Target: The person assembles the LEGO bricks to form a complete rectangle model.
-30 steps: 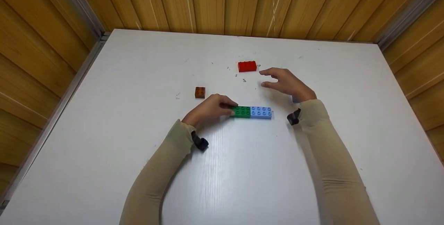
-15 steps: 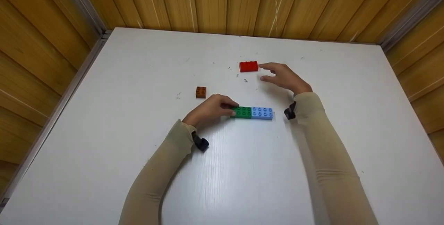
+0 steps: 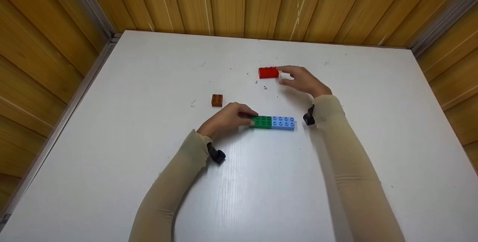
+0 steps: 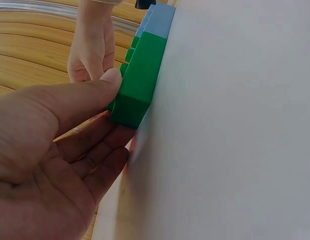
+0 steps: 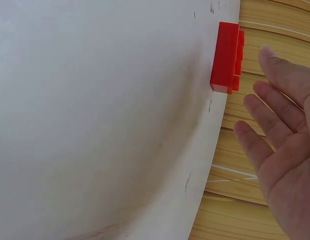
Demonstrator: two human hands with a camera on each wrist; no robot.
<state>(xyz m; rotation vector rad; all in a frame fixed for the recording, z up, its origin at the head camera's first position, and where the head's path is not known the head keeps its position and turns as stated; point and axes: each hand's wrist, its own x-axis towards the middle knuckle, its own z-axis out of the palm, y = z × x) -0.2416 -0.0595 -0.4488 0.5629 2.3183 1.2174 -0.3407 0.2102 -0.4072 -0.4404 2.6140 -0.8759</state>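
My left hand (image 3: 228, 118) pinches the left end of a green brick (image 3: 263, 122) between thumb and fingers, as the left wrist view also shows. Butted end to end with it on the right is a light blue brick (image 3: 283, 123); both lie studs up on the table. Farther back, my right hand (image 3: 304, 80) reaches beside the right end of a red brick (image 3: 268, 72). In the right wrist view a gap shows between its spread thumb and fingers and the red brick (image 5: 226, 57). Nothing is held in that hand.
A small brown brick (image 3: 217, 100) sits behind and left of the left hand. The white table (image 3: 168, 66) carries scattered dark marks near the red brick. Wooden panel walls (image 3: 257, 6) close off the back and both sides.
My right hand has moved left and farther back, up to the red brick's right end. The left hand keeps its pinch on the green brick, and the bricks lie as before.
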